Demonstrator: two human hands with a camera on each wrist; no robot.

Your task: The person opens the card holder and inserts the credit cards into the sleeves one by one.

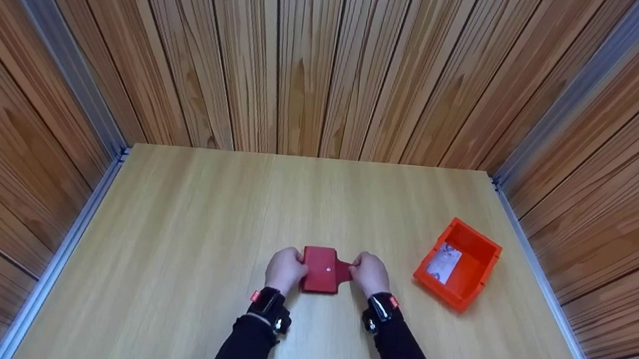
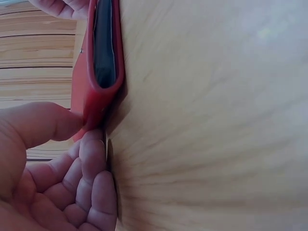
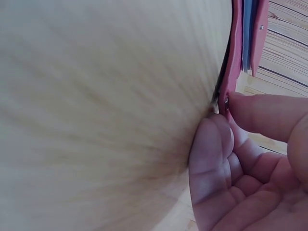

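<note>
A red card holder [image 1: 319, 270] lies on the table between the two hands, its snap strap [image 1: 343, 271] folded out to the right. My left hand [image 1: 285, 269] pinches its left folded edge between thumb and curled fingers. In the left wrist view the card holder [image 2: 98, 96] shows dark inner layers inside its red cover. My right hand [image 1: 371, 274] pinches the end of the strap. A metal snap shows beside the thumb of the right hand [image 3: 255, 159] in the right wrist view.
An orange bin [image 1: 478, 265] stands at the right of the wooden table [image 1: 188, 208], turned at an angle. Inside it lies a pale printed card [image 1: 444, 262]. Wood-panelled walls [image 1: 307, 61] with metal edge strips enclose the table at the back and sides.
</note>
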